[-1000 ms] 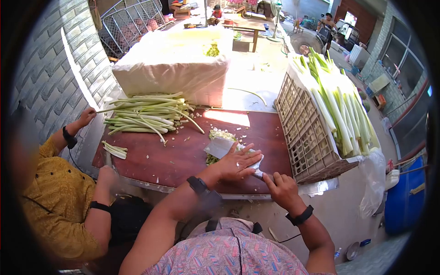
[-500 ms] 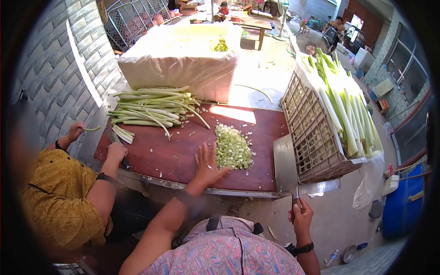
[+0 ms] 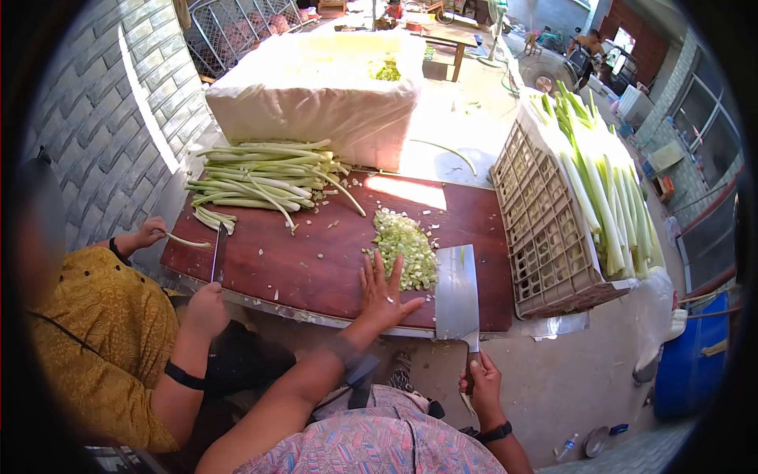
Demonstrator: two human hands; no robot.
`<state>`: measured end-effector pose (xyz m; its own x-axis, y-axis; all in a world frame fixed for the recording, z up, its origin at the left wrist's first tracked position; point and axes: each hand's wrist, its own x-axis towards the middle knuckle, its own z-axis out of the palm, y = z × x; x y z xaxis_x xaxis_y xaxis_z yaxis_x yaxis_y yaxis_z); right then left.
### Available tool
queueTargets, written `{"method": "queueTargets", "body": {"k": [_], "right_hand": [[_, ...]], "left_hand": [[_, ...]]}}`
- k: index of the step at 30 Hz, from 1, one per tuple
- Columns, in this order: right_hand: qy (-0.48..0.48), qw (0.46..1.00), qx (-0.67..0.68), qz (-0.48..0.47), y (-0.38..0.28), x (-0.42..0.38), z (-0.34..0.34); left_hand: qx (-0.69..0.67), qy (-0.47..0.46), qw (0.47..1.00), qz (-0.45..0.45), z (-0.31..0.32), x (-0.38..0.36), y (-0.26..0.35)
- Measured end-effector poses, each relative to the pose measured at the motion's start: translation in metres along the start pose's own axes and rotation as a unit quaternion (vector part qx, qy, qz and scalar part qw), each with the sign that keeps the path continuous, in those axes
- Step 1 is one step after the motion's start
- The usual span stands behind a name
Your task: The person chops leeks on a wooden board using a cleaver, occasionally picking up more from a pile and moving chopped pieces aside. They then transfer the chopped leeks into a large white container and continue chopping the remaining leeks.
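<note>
My left hand [image 3: 384, 299] lies with fingers spread at the near left edge of a pile of chopped green stalks [image 3: 404, 246]. In my right hand [image 3: 483, 379] is the handle of a wide cleaver [image 3: 457, 292]. Its blade rests flat on the red board [image 3: 316, 265], just right of the chopped pile. A heap of long green stalks [image 3: 260, 178] lies at the board's back left.
At the left, a co-worker in yellow [image 3: 110, 332] holds a knife [image 3: 219, 253] and one stalk. A crate of stalks [image 3: 545, 229] stands on the right, and a cloth-covered box [image 3: 316, 118] stands behind the board.
The cleaver in my right hand has moved left, closer to the chopped pile. My left hand has shifted slightly right. The co-worker's knife has lifted and turned, with the stalk now nearer the board.
</note>
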<state>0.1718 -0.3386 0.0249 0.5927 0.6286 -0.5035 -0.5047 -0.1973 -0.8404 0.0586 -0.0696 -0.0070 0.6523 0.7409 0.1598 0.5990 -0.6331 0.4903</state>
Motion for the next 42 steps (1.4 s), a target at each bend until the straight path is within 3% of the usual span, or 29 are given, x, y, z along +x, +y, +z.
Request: {"method": "queueTargets", "body": {"k": [10,15,23,28,38,42], "right_hand": [[-0.057,0.998,-0.020,0.011,0.025,0.015,0.066],[-0.096,0.995,0.014,0.008,0.030,0.012,0.081],[-0.117,0.992,0.048,0.011,0.018,-0.006,0.073],[-0.143,0.989,0.039,-0.006,-0.014,-0.007,0.073],[-0.204,0.976,0.002,-0.077,-0.110,0.025,0.101],[-0.209,0.976,0.018,-0.053,-0.153,0.043,0.121]], "left_hand": [[-0.059,0.081,0.995,-0.016,0.014,0.013,0.017],[-0.087,0.175,0.980,0.046,0.016,0.013,0.011],[-0.114,0.170,0.978,0.031,0.002,0.003,0.025],[-0.125,0.182,0.975,0.036,-0.020,0.018,0.042],[-0.110,0.294,0.945,0.086,-0.070,0.104,0.057],[-0.067,0.345,0.932,0.087,-0.093,0.147,0.057]]}}
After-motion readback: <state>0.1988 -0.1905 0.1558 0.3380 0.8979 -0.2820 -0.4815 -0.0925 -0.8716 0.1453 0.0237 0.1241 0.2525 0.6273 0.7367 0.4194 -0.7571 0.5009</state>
